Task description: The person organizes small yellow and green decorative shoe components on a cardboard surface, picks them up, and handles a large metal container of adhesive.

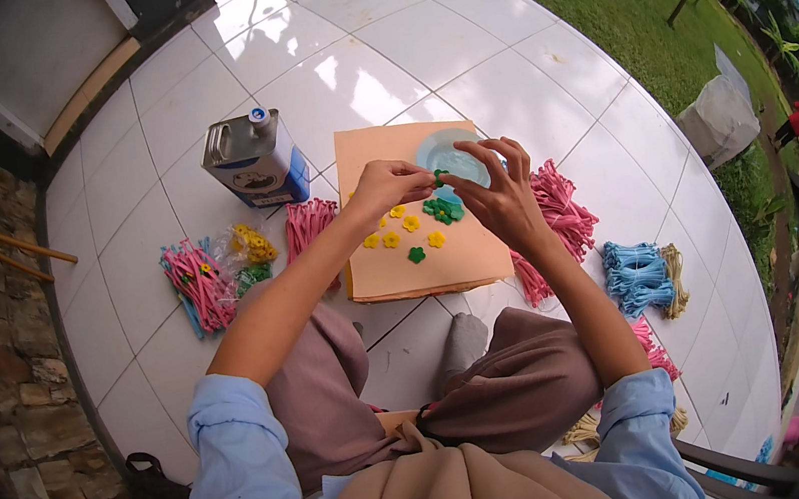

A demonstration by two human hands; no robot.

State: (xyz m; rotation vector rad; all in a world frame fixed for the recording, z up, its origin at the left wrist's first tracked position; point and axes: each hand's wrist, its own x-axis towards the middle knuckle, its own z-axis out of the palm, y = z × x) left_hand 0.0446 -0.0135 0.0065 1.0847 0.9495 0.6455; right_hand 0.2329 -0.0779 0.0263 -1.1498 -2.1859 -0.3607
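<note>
Over a peach-coloured board [433,270] both hands meet at their fingertips. My left hand [387,191] is closed in a pinch, touching a small green flower [441,177]. From the other side my right hand [503,190] pinches the same flower with thumb and forefinger, its other fingers raised. Just below lies a cluster of green flowers [440,210]. Several yellow flowers [391,239] are scattered on the board, with a single green flower [416,255] nearer me. A translucent pale blue dish [444,141] stands at the board's far right, partly hidden by my right hand.
A metal can [257,162] with a blue label stands left of the board. Pink strap bundles [560,203] flank the board. Farther left are more pink straps [197,286] and a bag of yellow flowers [250,244]. Blue bundles [637,276] lie right. My crossed legs are in front.
</note>
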